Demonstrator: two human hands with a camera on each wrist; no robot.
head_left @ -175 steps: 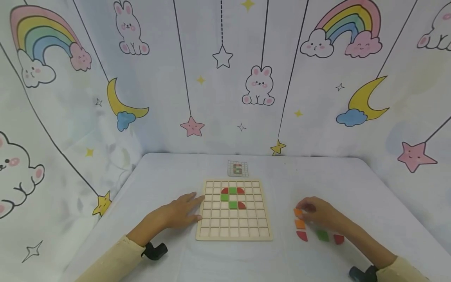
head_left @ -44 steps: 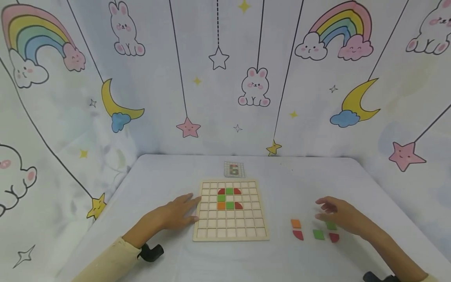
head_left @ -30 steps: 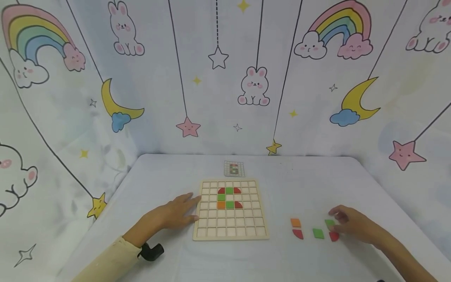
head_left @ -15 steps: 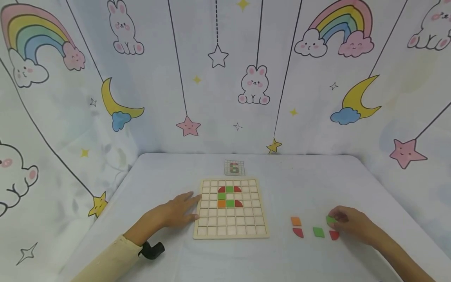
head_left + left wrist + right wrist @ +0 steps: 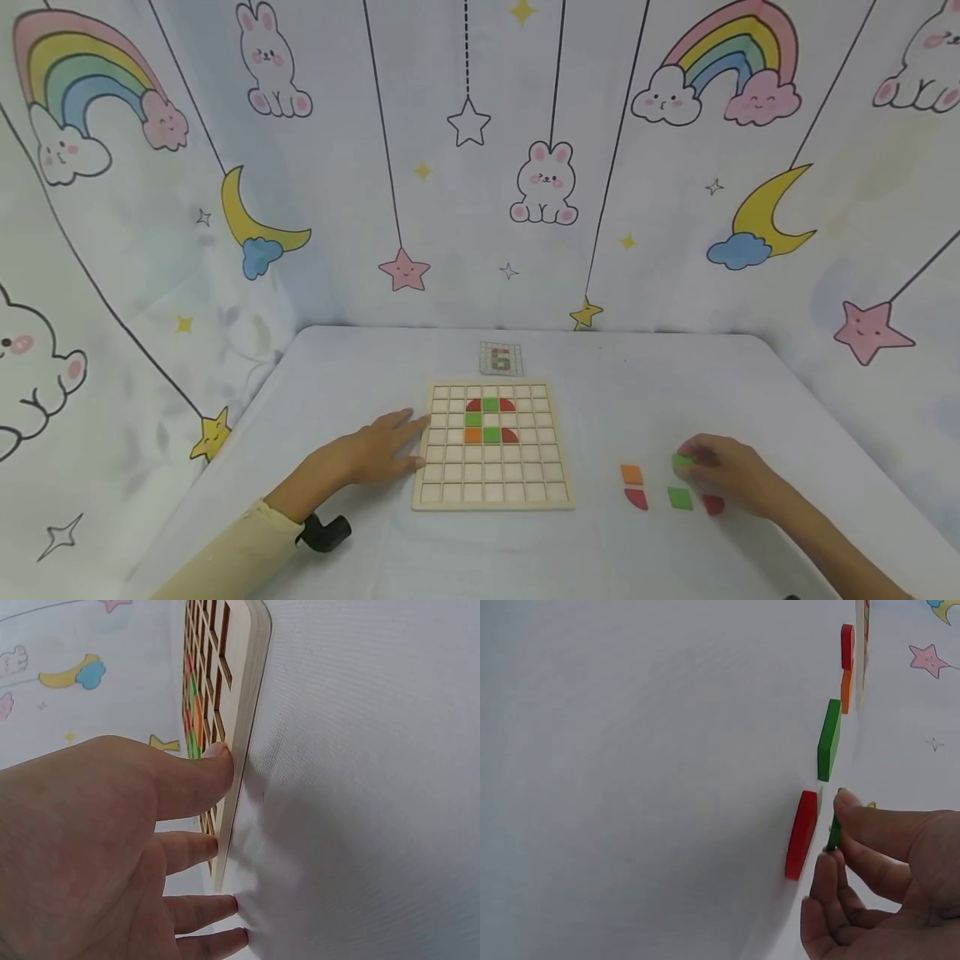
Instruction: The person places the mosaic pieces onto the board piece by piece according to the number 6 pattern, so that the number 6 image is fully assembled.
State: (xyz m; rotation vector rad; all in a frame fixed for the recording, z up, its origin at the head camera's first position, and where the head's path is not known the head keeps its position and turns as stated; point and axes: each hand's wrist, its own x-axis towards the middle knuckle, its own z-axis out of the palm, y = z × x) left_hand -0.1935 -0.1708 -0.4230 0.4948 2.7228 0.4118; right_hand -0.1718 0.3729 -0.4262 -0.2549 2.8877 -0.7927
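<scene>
Closest to us on the white-covered bench lay a red quarter-round tile, a green square tile and a second red tile, with an orange square tile just behind the first. Beyond them our right hand pinched another green tile between thumb and fingers. Our left hand, fingers spread, touched the left edge of a pale wooden gridded board bearing seven coloured tiles; behind it lay a gridded card.

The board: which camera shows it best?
The head view: it shows nearly the whole board and its coloured tiles from above. The left wrist view shows it steeply slanted, partly behind the left hand. The right wrist view shows only what looks like a sliver.
</scene>
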